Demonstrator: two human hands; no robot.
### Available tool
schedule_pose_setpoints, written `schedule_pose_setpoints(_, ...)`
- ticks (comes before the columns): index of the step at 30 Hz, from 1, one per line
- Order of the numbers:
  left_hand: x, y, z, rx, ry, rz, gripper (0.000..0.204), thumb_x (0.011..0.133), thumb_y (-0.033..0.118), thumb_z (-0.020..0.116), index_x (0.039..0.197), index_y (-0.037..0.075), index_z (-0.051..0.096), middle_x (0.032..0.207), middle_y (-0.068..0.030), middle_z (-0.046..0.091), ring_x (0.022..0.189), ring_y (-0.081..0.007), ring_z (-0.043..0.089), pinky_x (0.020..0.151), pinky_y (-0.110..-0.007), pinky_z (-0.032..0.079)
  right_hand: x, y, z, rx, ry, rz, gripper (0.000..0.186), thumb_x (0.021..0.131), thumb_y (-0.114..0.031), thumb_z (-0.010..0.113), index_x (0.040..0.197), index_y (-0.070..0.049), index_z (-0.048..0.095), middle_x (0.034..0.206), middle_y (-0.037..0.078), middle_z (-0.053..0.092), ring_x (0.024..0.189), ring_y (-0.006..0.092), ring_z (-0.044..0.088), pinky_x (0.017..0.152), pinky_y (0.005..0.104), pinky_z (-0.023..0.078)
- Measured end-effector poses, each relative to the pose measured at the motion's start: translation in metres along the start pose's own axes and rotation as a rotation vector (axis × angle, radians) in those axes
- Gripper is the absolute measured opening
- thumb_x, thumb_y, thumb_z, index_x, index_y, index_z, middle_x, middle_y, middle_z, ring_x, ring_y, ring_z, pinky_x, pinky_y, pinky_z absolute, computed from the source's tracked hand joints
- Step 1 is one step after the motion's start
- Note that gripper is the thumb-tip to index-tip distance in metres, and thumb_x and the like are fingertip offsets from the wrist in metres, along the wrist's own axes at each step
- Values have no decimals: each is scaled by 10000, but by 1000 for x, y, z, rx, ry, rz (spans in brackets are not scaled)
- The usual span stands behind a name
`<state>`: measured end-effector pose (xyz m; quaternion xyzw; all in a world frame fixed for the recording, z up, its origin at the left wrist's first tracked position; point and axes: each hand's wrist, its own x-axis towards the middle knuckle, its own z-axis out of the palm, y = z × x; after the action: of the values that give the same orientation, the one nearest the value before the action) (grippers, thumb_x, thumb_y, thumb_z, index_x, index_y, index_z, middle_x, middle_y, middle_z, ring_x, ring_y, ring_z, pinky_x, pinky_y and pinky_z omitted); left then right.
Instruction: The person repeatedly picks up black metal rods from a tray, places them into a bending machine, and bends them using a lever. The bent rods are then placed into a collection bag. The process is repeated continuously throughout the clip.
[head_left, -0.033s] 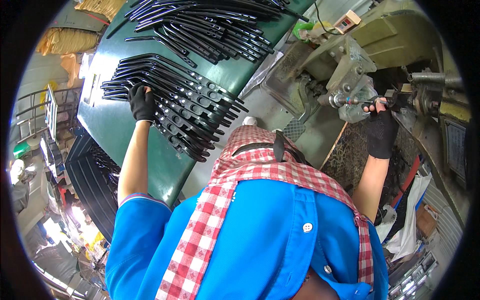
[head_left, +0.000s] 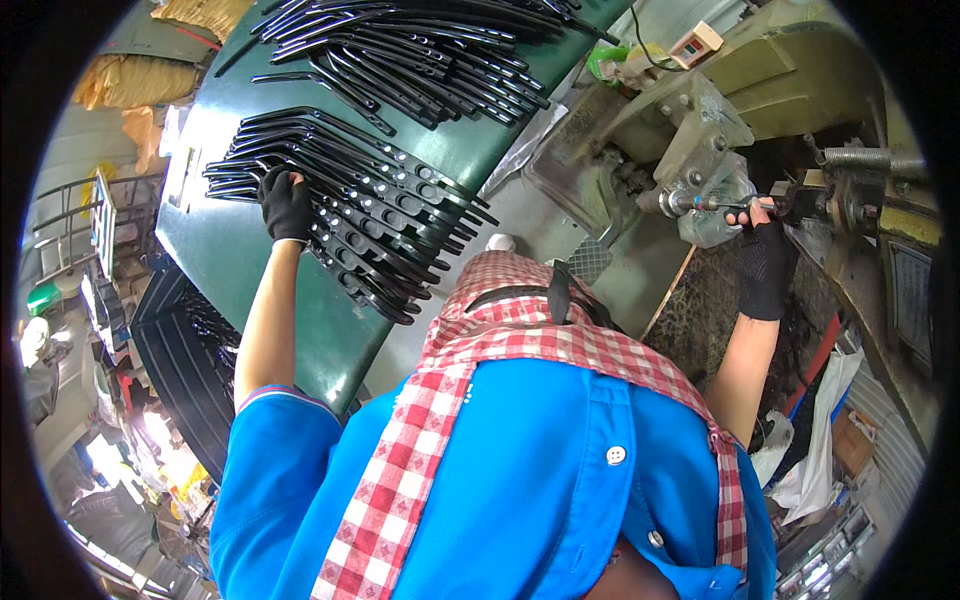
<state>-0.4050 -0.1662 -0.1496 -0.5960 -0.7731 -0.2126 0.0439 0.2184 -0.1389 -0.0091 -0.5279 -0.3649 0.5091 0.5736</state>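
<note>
My left hand point(head_left: 287, 207), in a black fingertip-less glove, is closed at the left end of a row of black bent metal bars point(head_left: 380, 215). Its curled fingers grip one of these bars; the exact hold is partly hidden by the glove. The bars lie side by side, with round holes along their flat ends. On the right, my right hand point(head_left: 765, 262), gloved the same way, is raised to a machine point(head_left: 690, 185). Thumb and fingers pinch a thin dark rod-like piece point(head_left: 752, 206) in front of the machine's metal tip.
A second heap of black bent tubes point(head_left: 420, 70) lies farther back on the green table point(head_left: 205, 255). Beside the machine are a coil spring point(head_left: 855, 157) and a switch box point(head_left: 695, 46). A dark stained board point(head_left: 690, 310) lies below my right hand.
</note>
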Motion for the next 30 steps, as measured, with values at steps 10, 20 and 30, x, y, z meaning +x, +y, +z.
schedule_pose_setpoints(10, 115, 76, 27, 50, -454, 431, 348, 792, 223, 618, 1127, 131, 614, 1119, -145, 611, 1003, -349, 589, 845, -417, 467, -3, 36, -25, -367, 160, -105, 251, 880, -161, 607, 1074, -8, 565, 860, 29, 575, 778, 142, 576, 747, 305, 484)
schedule_pose_setpoints(20, 155, 49, 67, 329, -532, 785, 464, 741, 46, 648, 1184, 135, 542, 1215, -106, 525, 1124, -339, 502, 896, -429, 446, -83, 177, -114, -144, 266, -3, 48, 858, -24, 587, 883, -42, 550, 815, 33, 577, 717, 110, 587, 625, 272, 516)
schedule_pose_setpoints(30, 153, 113, 26, 261, -284, 1185, 263, 836, 75, 538, 1093, 113, 576, 988, -98, 598, 938, -304, 559, 795, -428, 448, -73, 108, -280, -1439, 839, 409, 95, 855, -127, 602, 931, -72, 593, 828, 42, 609, 732, 161, 596, 617, 289, 489)
